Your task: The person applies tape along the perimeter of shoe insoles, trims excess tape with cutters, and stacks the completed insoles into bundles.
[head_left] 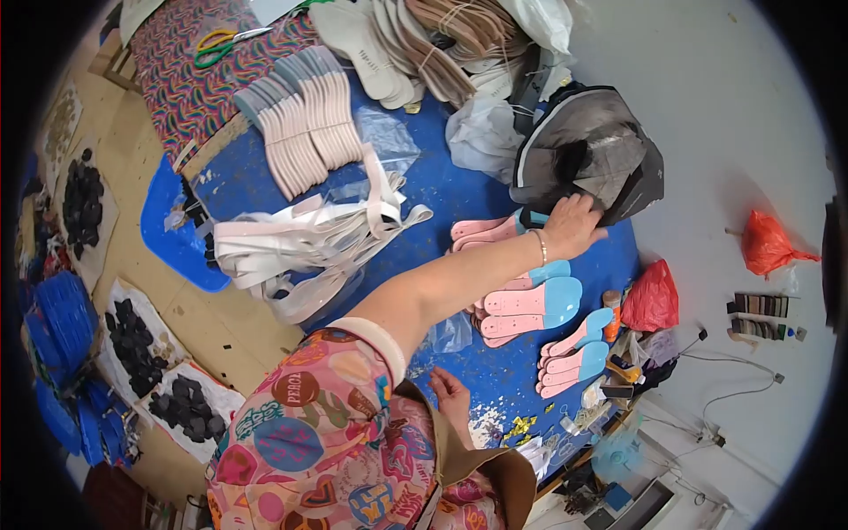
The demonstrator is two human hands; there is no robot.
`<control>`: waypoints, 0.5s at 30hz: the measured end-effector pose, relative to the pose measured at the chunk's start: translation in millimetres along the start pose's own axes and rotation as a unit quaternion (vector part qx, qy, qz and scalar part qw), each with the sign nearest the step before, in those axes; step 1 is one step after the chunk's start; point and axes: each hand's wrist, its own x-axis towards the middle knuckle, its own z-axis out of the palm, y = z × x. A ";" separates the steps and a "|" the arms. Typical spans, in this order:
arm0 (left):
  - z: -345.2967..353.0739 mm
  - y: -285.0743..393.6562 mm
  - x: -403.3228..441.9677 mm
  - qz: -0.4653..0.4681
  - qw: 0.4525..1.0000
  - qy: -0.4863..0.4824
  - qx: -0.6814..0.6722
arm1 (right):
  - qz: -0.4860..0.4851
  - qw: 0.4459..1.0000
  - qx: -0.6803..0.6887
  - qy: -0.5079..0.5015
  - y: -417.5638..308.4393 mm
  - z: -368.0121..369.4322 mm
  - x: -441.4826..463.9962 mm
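My left hand (574, 227), with a bracelet at the wrist, stretches across the blue table to the lower edge of a black bag-like thing (609, 163). Its fingers bend over that edge and appear closed on it. Just under this forearm lie pink insoles with dark teal ends (486, 230). Pink and light-blue insoles (530, 305) are stacked closer to me, with a smaller group (572, 369) beside them. Low over the near part of the table is my right hand (452, 399), partly hidden by my clothing; its fingers are loosely bent and apart, with nothing visible in them.
Banded pale insoles (309, 132) and white strips (300, 238) lie on the table (402, 287). More insoles (424, 53) are piled at the top. Scissors (225, 44) rest on patterned cloth. A red bag (652, 296) stands by the wall; a blue basin (163, 234) sits beside the table.
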 end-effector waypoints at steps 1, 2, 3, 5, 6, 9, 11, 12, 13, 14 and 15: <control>11.0 -6.4 0.1 0.048 0.998 0.023 -0.044 | -0.002 1.000 0.024 0.001 10.3 -0.7 3.3; 13.2 -13.7 4.8 0.054 0.997 0.017 -0.046 | -0.003 0.999 0.031 0.006 16.0 -0.1 4.1; 11.3 -25.8 13.3 -0.075 0.969 -0.066 -0.224 | -0.004 0.999 0.034 0.014 20.7 0.8 4.7; 12.2 -49.1 31.0 -0.190 0.942 -0.081 -0.265 | -0.011 0.999 0.029 0.028 27.7 4.8 5.6; 15.1 -60.5 38.1 -0.173 0.975 -0.010 -0.140 | -0.011 0.999 0.038 0.036 28.9 7.1 4.0; 35.2 -103.5 57.8 -0.173 0.977 -0.118 -0.049 | 0.014 0.998 0.027 0.051 39.2 14.4 1.4; 58.0 -122.7 64.1 -0.157 0.972 -0.176 0.004 | 0.030 0.997 0.041 0.064 44.5 20.5 -3.8; 66.5 -124.2 68.4 -0.162 0.963 -0.209 0.047 | 0.046 0.996 0.045 0.068 46.6 22.4 -6.1; 69.6 -118.7 68.5 -0.160 0.957 -0.213 0.116 | 0.035 0.995 0.045 0.077 51.0 25.5 -8.9; 86.4 -138.7 68.4 -0.040 0.967 -0.180 0.176 | 0.036 0.994 0.057 0.091 49.5 27.9 -12.7; 95.7 -146.6 74.1 0.031 0.932 -0.191 0.305 | 0.058 0.993 0.052 0.093 46.9 28.5 -20.1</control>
